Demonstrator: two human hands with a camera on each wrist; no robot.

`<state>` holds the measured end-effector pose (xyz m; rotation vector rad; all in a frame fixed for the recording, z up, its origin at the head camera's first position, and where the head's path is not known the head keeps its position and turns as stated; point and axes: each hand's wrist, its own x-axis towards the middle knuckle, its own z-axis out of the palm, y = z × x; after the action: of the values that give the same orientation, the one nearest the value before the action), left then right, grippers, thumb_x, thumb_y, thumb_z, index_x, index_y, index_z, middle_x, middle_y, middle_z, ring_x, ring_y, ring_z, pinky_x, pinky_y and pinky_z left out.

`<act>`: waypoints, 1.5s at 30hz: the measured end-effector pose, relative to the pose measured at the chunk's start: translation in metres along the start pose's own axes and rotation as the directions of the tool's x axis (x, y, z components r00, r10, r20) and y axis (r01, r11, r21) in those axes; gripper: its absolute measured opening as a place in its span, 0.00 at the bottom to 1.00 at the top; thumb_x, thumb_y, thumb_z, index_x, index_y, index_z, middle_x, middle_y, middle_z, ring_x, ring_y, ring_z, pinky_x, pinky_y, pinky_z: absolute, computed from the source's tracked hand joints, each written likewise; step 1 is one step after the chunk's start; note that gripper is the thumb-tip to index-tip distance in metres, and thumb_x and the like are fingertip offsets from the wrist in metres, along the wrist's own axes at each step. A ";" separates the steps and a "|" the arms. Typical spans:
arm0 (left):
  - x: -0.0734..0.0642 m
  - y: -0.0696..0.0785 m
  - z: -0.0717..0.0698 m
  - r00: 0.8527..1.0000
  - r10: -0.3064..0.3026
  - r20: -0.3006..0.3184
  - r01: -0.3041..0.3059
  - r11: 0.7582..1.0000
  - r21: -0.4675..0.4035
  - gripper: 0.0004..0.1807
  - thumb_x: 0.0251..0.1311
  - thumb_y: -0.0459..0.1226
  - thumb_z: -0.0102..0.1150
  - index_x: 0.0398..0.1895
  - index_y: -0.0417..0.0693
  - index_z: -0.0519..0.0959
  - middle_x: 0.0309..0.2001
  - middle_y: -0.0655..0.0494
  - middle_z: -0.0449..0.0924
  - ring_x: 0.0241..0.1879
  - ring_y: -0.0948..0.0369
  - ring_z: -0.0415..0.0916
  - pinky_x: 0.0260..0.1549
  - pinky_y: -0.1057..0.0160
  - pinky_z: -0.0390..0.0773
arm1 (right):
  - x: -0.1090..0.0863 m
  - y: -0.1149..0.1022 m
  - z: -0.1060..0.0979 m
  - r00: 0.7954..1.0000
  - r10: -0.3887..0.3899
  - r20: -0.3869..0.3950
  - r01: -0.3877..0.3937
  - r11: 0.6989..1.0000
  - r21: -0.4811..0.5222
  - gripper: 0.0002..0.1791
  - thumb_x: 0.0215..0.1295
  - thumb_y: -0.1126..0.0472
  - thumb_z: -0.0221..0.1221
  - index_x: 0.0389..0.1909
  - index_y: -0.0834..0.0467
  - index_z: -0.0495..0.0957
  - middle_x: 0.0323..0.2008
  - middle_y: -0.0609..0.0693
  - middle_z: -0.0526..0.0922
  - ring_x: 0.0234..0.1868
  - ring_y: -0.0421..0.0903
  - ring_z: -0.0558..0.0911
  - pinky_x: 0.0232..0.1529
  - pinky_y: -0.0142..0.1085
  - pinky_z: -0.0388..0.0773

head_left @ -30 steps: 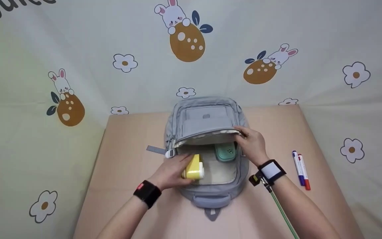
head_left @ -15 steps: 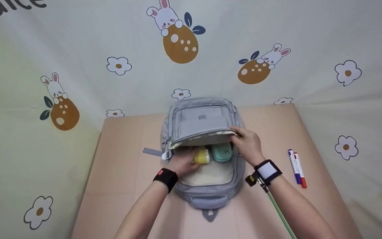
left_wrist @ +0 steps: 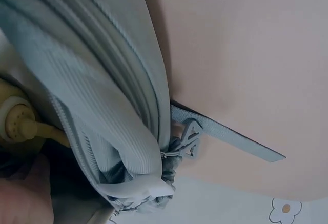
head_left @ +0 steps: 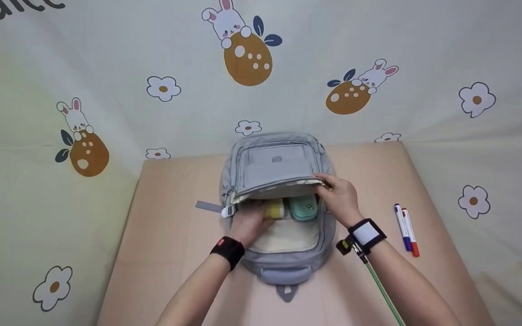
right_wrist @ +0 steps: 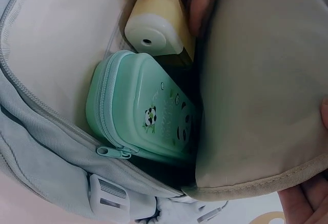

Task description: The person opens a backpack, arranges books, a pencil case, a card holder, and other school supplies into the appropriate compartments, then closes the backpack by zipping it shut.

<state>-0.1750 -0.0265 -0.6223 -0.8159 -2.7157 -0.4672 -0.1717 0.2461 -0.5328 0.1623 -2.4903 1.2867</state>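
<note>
A grey backpack [head_left: 286,265] lies with its main compartment unzipped. Inside it, my left hand [head_left: 248,222] grips a yellow hand-crank pencil sharpener [head_left: 273,209]. Its crank [left_wrist: 29,127] shows in the left wrist view, and its white end with a pencil hole [right_wrist: 154,34] in the right wrist view. A mint-green pencil case [right_wrist: 159,116] with panda prints sits beside the sharpener. My right hand [head_left: 340,197] pinches the edge of the raised bag flap [right_wrist: 256,101]. The flap's shadow and my left hand hide part of the sharpener.
Two markers, one blue-capped [head_left: 402,226] and one red-capped [head_left: 410,232], lie on the table [head_left: 166,235] to the right of the backpack. A grey strap [head_left: 208,207] sticks out at its left side. A printed curtain [head_left: 302,90] hangs behind.
My left hand has carried the pencil sharpener from the bag's opening deeper under the flap, beside the pencil case. The right hand keeps holding the flap up. The head view has shifted slightly.
</note>
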 end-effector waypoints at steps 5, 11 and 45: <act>-0.013 0.018 -0.018 0.972 0.231 -0.045 -0.228 0.972 0.054 0.31 0.63 0.47 0.69 0.66 0.43 0.76 0.65 0.47 0.76 0.60 0.50 0.77 0.55 0.53 0.79 | -0.002 0.003 -0.001 1.000 -0.011 0.001 0.011 1.000 -0.010 0.16 0.64 0.67 0.65 0.52 0.55 0.88 0.46 0.52 0.89 0.26 0.43 0.81 0.29 0.31 0.76; -0.013 0.043 -0.050 0.787 0.558 -0.263 -0.520 0.830 0.202 0.23 0.71 0.37 0.55 0.68 0.45 0.76 0.70 0.48 0.73 0.69 0.51 0.70 0.66 0.55 0.69 | -0.008 0.008 -0.005 0.999 -0.038 0.005 0.038 0.998 -0.042 0.15 0.64 0.66 0.66 0.51 0.56 0.88 0.45 0.52 0.89 0.25 0.42 0.81 0.25 0.31 0.74; -0.043 0.006 -0.042 0.827 0.551 -0.110 -0.535 0.832 0.144 0.17 0.73 0.38 0.52 0.60 0.52 0.82 0.56 0.59 0.85 0.55 0.65 0.82 0.54 0.69 0.77 | -0.073 0.055 0.007 0.856 -0.470 0.216 0.506 0.848 -0.160 0.26 0.48 0.74 0.67 0.52 0.56 0.83 0.56 0.54 0.84 0.61 0.54 0.80 0.64 0.42 0.72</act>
<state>-0.1302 -0.0579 -0.5976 -1.4001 -2.2041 -0.2343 -0.1185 0.2689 -0.6044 0.8303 -2.4655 0.8150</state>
